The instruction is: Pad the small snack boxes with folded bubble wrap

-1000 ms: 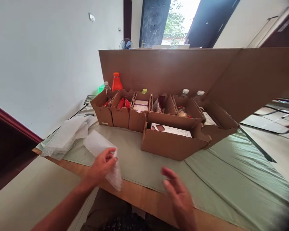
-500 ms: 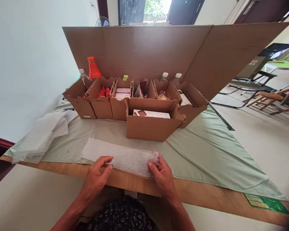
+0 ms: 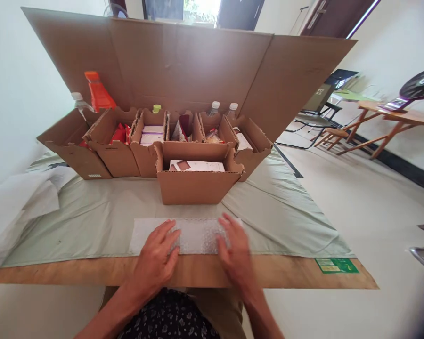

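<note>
1. Bubble-wrap strip point(image 3: 194, 235): turned, since the preceding frame, from slanting to straight across before the wearer; lies flat beneath both hands' fingers.
2. Left hand point(image 3: 158, 252): open, over the strip's left part.
3. Right hand point(image 3: 236, 252): motion-blurred, open, apart from the left; contact cannot be told.
4. Cardboard box point(image 3: 194, 187): beyond both hands.

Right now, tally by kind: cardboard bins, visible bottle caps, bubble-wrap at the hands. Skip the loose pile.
Back-row bins: 6
Front bin: 1
White caps: 3
Orange cap: 1
Yellow-green cap: 1
Bubble-wrap piece at the hands: 1
Total: 13
</note>
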`<move>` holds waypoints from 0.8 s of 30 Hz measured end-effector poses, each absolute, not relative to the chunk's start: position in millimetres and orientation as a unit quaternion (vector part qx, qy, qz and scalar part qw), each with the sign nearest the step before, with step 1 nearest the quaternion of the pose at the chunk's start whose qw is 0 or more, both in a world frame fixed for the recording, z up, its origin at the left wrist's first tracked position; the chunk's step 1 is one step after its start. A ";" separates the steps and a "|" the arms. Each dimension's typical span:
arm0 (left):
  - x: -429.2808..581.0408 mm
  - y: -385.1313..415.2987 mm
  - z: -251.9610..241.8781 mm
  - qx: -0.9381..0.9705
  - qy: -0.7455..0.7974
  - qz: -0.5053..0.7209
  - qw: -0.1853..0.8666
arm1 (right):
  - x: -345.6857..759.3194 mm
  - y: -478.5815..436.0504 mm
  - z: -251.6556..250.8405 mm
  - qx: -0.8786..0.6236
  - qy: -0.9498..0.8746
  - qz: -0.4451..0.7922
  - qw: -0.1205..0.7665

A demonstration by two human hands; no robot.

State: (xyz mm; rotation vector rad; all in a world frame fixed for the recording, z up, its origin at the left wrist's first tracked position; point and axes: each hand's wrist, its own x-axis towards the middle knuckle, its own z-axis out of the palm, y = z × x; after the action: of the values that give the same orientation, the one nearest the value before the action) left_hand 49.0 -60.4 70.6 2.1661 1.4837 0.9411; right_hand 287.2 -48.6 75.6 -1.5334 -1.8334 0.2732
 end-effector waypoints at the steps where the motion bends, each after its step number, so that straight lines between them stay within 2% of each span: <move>1: 56.8 -52.8 68.1 0.784 0.508 0.313 0.172 | 267.7 -44.3 75.0 -0.569 -0.745 0.127 0.324; 5: 56.6 -34.1 50.2 0.833 0.483 0.221 0.156 | 240.2 -27.2 65.0 -0.529 -0.811 0.150 0.199; 8: 18.2 -40.9 35.7 0.848 0.483 0.199 0.089 | 293.8 -30.3 49.4 -0.558 -0.806 0.089 0.178; 10: -15.6 -51.0 30.0 0.835 0.505 0.216 0.038 | 348.0 -42.1 40.6 -0.611 -0.768 0.025 0.190; 14: -63.0 -60.6 31.5 0.773 0.576 0.266 0.004 | 422.7 -63.2 39.5 -0.694 -0.668 -0.076 0.259; 19: -42.4 -45.1 68.0 0.706 0.645 0.286 0.054 | 400.1 -41.3 53.9 -0.633 -0.706 -0.031 0.315; 24: 11.6 -19.4 149.0 0.697 0.589 0.388 0.131 | 375.1 -14.6 63.4 -0.608 -0.701 0.019 0.373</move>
State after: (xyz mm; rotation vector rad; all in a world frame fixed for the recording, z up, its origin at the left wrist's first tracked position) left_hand 11.6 -19.4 149.0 2.0234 1.7091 1.1274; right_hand 375.1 -14.6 63.4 -1.5568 -1.7950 0.0482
